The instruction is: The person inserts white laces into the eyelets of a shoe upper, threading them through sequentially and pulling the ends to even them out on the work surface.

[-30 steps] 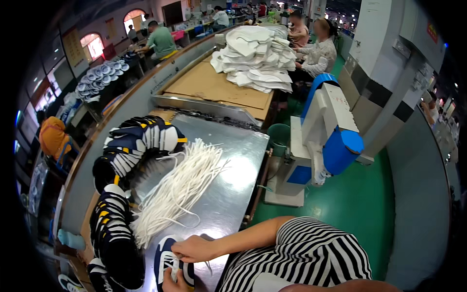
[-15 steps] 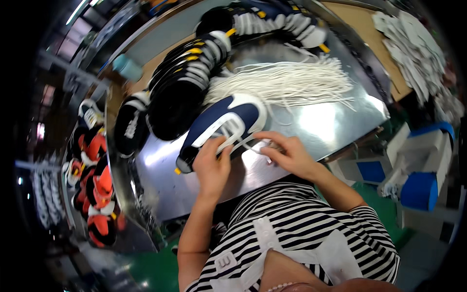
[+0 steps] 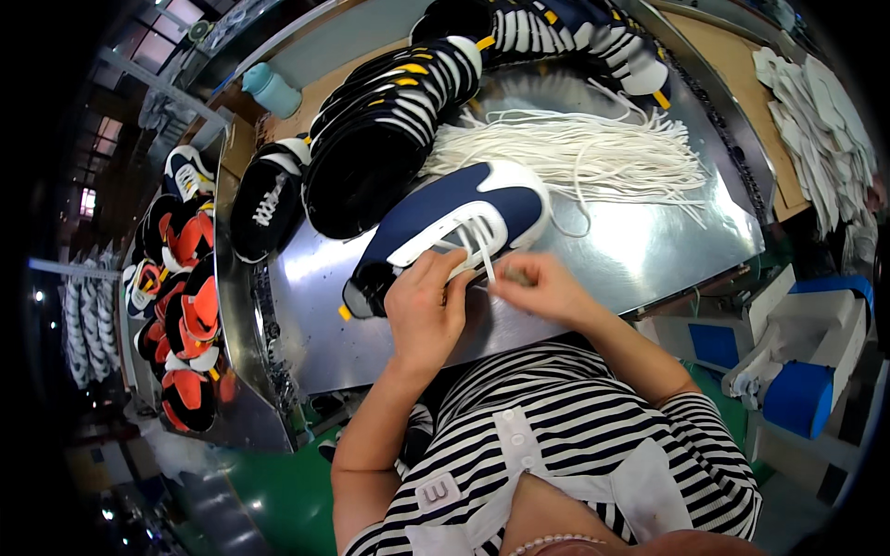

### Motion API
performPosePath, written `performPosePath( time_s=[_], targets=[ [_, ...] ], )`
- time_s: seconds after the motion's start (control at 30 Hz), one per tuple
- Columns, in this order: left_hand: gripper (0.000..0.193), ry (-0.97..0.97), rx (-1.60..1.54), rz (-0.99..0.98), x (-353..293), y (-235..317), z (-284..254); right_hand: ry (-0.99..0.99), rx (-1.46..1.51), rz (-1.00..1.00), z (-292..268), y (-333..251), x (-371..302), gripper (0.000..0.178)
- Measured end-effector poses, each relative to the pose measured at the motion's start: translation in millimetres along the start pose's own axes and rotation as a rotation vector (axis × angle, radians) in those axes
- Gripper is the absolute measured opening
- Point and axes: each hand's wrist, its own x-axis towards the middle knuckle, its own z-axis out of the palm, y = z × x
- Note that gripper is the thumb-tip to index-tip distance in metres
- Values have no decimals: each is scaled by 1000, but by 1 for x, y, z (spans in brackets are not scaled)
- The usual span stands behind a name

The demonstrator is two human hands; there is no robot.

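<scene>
From my remote post I made out one dark character on the small pale patch (image 3: 438, 492) on the striped shirt (image 3: 579, 417)

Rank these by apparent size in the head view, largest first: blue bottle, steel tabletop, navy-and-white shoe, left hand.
1. Steel tabletop
2. Navy-and-white shoe
3. Left hand
4. Blue bottle, though it seems farther from the camera, which shrinks it.

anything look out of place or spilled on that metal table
Nothing looks spilled or damaged. One small oddity: a loose lace end curls out of the white lace bundle toward the navy shoe, while most other strands lie roughly together.
</scene>
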Motion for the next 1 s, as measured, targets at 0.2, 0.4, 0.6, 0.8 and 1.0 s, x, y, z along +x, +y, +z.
performPosePath(
  time_s=[0.2, 0.4, 0.6, 0.8, 1.0],
  targets=[
    [24, -260, 41, -61, -5, -27, 5, -178, -255, -229, 1, 16, -36, 15],
    [22, -433, -70, -227, -10, -43, 22, 218, -349, -356, -7, 0, 23, 17],
    [33, -518, -301, -328, -8, -44, 15, 200, -374, -341, -12, 11, 38, 17],
    [23, -377, -138, -353, -11, -40, 31, 287, -310, -382, -7, 23, 37, 24],
    [26, -393, -67, -391, -8, -34, 35, 189, -295, -26, -8, 4, -17, 18]
  ],
)
